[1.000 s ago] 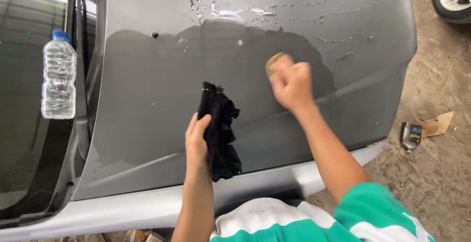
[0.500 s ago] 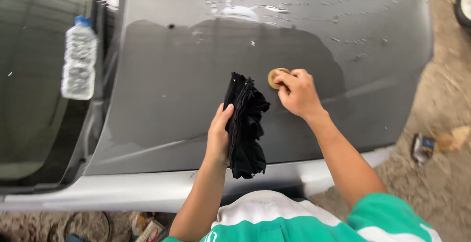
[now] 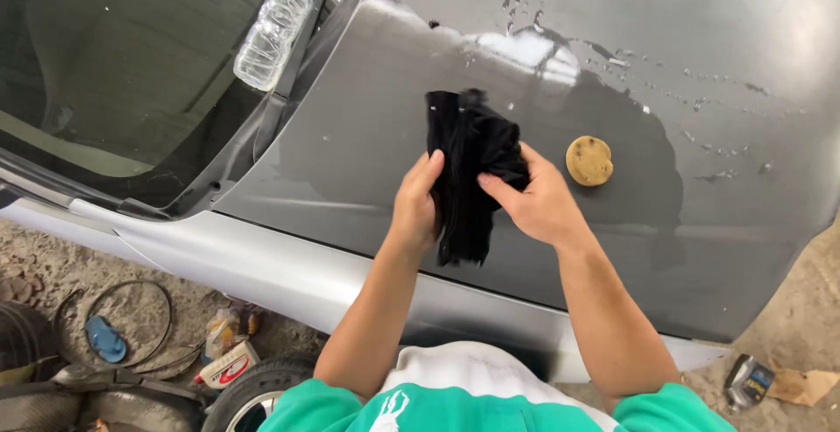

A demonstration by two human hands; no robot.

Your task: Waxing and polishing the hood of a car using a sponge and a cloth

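Left hand (image 3: pixel 415 209) and right hand (image 3: pixel 535 200) both closed on crumpled black cloth (image 3: pixel 471 174), held above grey car hood (image 3: pixel 350 134). Round tan sponge (image 3: pixel 589 161) lies on hood just right of right hand. Plastic water bottle (image 3: pixel 274 28) rests farther off by windshield (image 3: pixel 114 64).

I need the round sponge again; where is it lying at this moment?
In the head view, the round tan sponge lies alone on the grey car hood, just to the right of the right hand, which holds the black cloth together with the left hand.
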